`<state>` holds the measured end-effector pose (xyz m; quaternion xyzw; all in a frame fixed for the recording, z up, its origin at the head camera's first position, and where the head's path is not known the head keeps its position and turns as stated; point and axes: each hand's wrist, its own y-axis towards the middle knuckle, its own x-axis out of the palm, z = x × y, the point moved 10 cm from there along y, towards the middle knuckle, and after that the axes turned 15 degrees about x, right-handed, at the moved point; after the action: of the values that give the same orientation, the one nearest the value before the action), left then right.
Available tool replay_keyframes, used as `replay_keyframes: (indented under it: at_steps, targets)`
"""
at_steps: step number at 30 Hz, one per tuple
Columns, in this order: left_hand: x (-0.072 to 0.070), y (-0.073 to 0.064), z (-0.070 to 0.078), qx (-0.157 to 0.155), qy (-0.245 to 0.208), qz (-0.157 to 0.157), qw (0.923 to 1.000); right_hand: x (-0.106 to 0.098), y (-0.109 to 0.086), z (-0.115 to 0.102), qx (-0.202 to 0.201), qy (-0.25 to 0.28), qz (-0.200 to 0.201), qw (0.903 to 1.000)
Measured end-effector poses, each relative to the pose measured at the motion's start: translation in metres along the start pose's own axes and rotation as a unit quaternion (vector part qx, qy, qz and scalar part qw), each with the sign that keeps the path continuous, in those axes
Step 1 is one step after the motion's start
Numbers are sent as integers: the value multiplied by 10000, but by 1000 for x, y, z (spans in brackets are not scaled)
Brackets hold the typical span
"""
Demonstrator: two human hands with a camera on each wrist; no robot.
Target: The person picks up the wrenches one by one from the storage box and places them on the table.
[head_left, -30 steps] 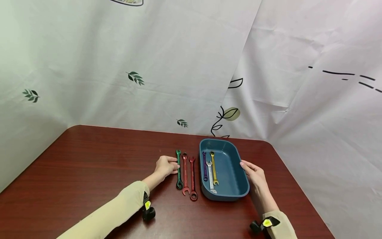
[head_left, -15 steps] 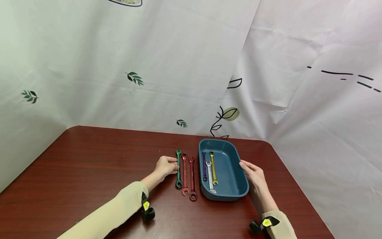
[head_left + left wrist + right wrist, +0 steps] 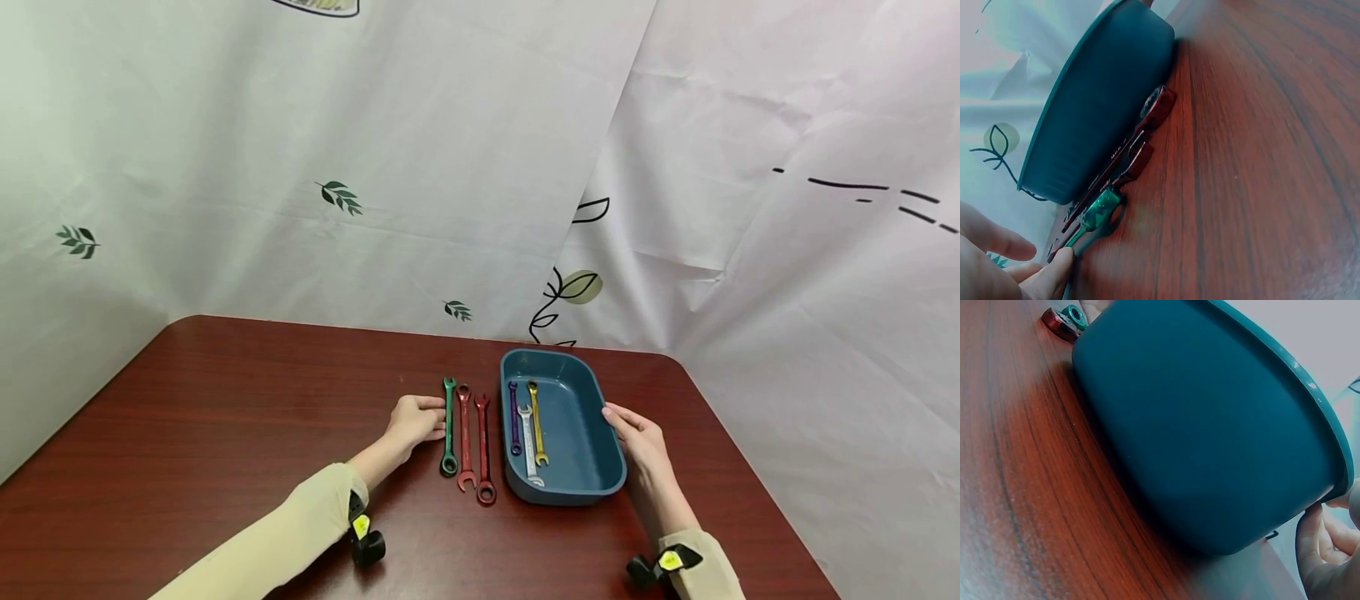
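A green combination wrench [image 3: 449, 425] lies on the table with my left hand [image 3: 415, 422] at its left side. In the left wrist view, outstretched fingers [image 3: 1054, 272] touch that wrench's shaft, and the thumb stands apart from it. Two red combination wrenches [image 3: 466, 433] [image 3: 483, 446] lie in a row to the right of the green one. My right hand [image 3: 642, 442] grips the right rim of a blue plastic bin [image 3: 577, 433], thumb at the rim and fingers against the outside. Inside the bin rest a purple wrench [image 3: 515, 421], a silver wrench [image 3: 529, 446] and a yellow wrench [image 3: 537, 425].
The reddish-brown wooden table [image 3: 225, 417] reaches back to a pale printed cloth [image 3: 420, 167] that hangs behind and along the sides. The bin stands close to the right-hand wrenches, near the table's back right part.
My left hand has drawn slightly left, its fingertips no longer overlapping the green wrench in the head view. The green wrench has turned slightly; the right hand and bin hold still.
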<state>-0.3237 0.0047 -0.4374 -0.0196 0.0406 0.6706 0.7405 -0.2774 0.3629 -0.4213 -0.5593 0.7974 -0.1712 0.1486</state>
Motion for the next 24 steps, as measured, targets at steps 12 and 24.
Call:
replay_keyframes:
  at_steps: [12, 24]
  targets:
    - [-1, -7, -4, -186, -511, 154, 9984, 0, 1, 0, -56, -124, 77, 9999]
    - [1, -10, -4, -255, -794, 11, 9965, 0, 1, 1, -34, 16, 36, 10000]
